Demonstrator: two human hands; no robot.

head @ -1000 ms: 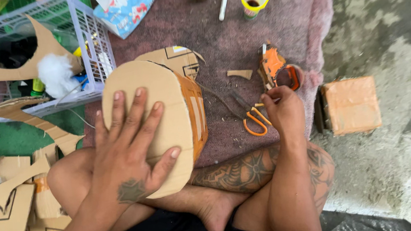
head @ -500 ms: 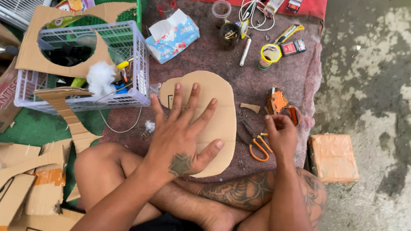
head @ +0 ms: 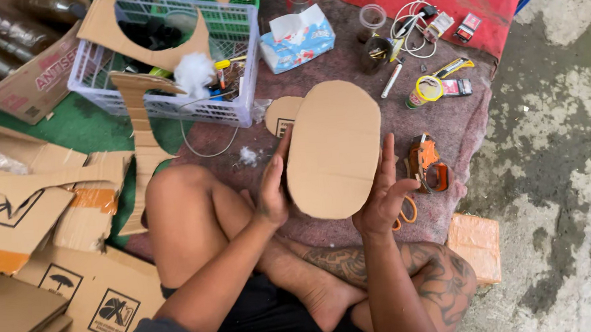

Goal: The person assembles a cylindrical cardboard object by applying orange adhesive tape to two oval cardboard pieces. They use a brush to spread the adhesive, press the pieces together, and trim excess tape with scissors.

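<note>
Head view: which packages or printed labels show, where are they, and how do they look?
Tissue pack: top centre on the mat, soft blue-and-white rectangle.
Carton: top left, brown with red print.
Flattened cardboard: bottom left, brown with black square symbols.
Small packets: upper right, red-and-white.

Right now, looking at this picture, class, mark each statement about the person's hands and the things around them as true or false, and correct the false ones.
1. Both hands hold the oval cardboard piece between them. True: left hand and right hand press its sides.
2. The scissors lie in the white basket. False: the orange-handled scissors lie on the mat by the right hand.
3. A tissue pack sits beyond the cardboard. True.
4. The white basket is to the person's right. False: it is on the left.
</note>
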